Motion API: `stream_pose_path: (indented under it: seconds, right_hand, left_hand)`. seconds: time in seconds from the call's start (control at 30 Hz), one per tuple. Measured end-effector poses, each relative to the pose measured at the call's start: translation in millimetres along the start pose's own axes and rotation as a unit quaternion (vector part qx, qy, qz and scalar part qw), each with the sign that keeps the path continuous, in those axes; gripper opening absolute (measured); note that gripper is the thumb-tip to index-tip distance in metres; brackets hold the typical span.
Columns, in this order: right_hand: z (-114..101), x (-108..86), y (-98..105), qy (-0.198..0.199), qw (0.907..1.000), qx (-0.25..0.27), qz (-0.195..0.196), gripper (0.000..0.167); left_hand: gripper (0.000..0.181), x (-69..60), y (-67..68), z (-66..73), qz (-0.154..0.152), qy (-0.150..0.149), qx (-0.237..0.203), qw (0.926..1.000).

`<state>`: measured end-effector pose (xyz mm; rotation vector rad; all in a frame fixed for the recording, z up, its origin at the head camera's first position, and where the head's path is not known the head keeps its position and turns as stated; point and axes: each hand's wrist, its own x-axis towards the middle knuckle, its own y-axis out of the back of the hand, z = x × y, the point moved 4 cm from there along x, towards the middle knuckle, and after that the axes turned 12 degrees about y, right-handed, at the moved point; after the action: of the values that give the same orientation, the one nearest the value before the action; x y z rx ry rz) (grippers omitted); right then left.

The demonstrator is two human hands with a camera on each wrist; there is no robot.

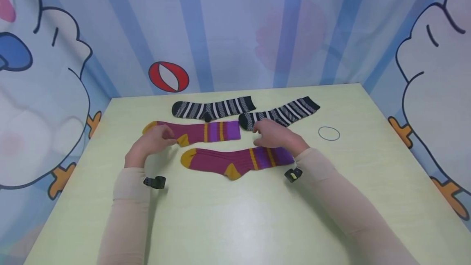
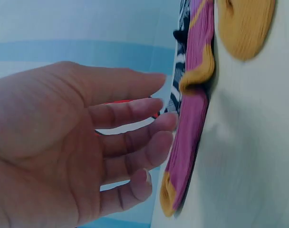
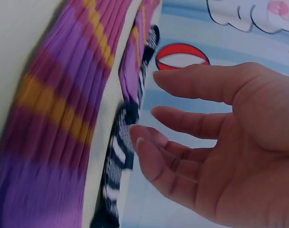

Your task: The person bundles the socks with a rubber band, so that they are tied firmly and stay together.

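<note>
Two magenta socks with mustard toes and heels and purple striped cuffs lie flat on the table. Over the toe half of the farther magenta sock (image 1: 195, 132) hovers my left hand (image 1: 155, 139), fingers loosely bent and holding nothing; the left wrist view shows a gap between its fingertips and that sock (image 2: 189, 128). My right hand (image 1: 275, 134) is above the table between the nearer magenta sock (image 1: 217, 162) and the right black-and-white striped sock (image 1: 296, 110), partly covering the latter. In the right wrist view its relaxed fingers (image 3: 192, 88) hold nothing.
A second striped sock (image 1: 217, 108) lies at the back of the pale table (image 1: 235, 224), left of its mate. A thin oval outline (image 1: 329, 133) marks the tabletop at right. Behind stands a blue striped backdrop (image 1: 235, 32) with cartoon figures on both sides.
</note>
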<state>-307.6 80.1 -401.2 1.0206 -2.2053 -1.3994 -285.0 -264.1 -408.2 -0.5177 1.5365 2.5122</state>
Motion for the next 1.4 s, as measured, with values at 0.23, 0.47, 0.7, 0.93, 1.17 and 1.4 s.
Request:
stream_pose_path:
  seconds: [0.23, 0.47, 0.7, 0.93, 1.17, 1.4]
  right_hand:
    - [-12.8, 35.9, -5.6, -0.008, 0.9999, 0.008, -0.006, 0.040]
    - [-10.7, 62.5, -10.8, -0.039, 0.9992, -0.008, 0.008, 0.025]
    - [-7.1, 76.3, -17.2, -0.072, 0.9961, -0.049, 0.016, 0.017]
    - [-10.4, 82.2, -16.7, -0.106, 0.9908, -0.072, 0.044, 0.018]
    - [-9.9, 90.2, -23.5, -0.115, 0.9885, -0.081, 0.056, 0.018]
    - [-11.9, 93.8, -26.7, -0.118, 0.9885, -0.069, 0.063, 0.020]
  left_hand:
    - [0.040, 10.2, 14.4, -14.8, 0.024, 0.025, -0.015, 0.9993]
    - [0.045, 25.5, 20.7, -32.6, 0.063, 0.061, -0.038, 0.9955]
    - [0.052, 39.4, 21.2, -44.8, 0.115, 0.079, -0.059, 0.9885]
    - [0.055, 47.6, 16.7, -52.9, 0.123, 0.107, -0.073, 0.9839]
    - [0.057, 51.5, 19.5, -55.7, 0.119, 0.119, -0.068, 0.9834]
    - [0.057, 51.6, 20.2, -57.7, 0.124, 0.135, -0.071, 0.9804]
